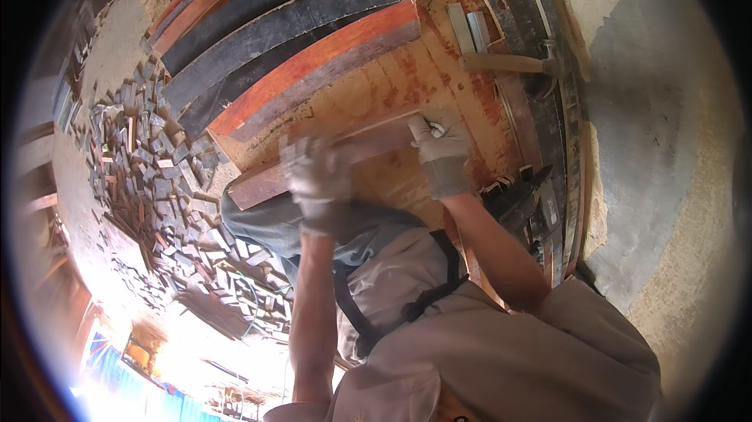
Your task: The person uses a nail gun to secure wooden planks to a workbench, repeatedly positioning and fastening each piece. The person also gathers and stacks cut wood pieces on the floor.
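A narrow reddish-brown wooden board (374,146) lies slantwise in front of me, its near left end close to my knee. My right hand (443,149), in a pale work glove, is closed on the board's far right end, with a small shiny spot showing at the fingers that I cannot make out. Over the board's left part is my left hand (317,170), gloved too and smeared by motion. Its fingers are too blurred to show whether they grip the wood.
Long orange and dark boards (313,70) lie side by side beyond my hands on a stained plywood surface (450,70). A hammer (509,62) rests at the right, near short metal-coloured bars (476,30). Small wood offcuts (157,164) heap up on the floor at left.
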A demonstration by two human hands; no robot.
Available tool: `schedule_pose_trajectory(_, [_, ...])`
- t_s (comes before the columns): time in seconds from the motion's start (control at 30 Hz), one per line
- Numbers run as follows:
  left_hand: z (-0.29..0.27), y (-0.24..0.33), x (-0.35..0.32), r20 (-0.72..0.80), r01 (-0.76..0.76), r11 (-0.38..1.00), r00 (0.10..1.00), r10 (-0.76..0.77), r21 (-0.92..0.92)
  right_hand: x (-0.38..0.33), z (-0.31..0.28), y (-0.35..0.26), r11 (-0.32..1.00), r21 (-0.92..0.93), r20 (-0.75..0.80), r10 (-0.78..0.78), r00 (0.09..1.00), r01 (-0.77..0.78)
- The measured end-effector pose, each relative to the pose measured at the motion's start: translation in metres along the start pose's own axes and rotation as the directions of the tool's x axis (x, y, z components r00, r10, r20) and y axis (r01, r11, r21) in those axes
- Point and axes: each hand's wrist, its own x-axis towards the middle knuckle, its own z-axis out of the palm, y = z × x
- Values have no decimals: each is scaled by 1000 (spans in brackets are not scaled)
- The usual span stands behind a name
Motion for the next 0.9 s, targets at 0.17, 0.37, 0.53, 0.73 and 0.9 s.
schedule_pose_trajectory(0.17, [9,19,21,145,122,962,985,-89,-244,-6,14,-6,999,31,-64,42,997,-40])
schedule_pose_trajectory(0.37, [1,17,28,213,189,935,969,-128,-301,-12,11,-5,996,-22,-21,-85,996,84])
schedule_pose_trajectory(0.53, [2,16,28,229,181,942,966,-117,-284,-17,2,-6,991,-88,15,-105,994,106])
schedule_pose_trajectory(0.73, [5,15,25,163,144,940,982,-97,-309,-74,-142,-17,768,-540,12,-402,916,345])
schedule_pose_trajectory(0.9, [11,11,21,148,137,948,984,-97,-288,-141,-256,38,-21,-987,-163,148,975,-162])
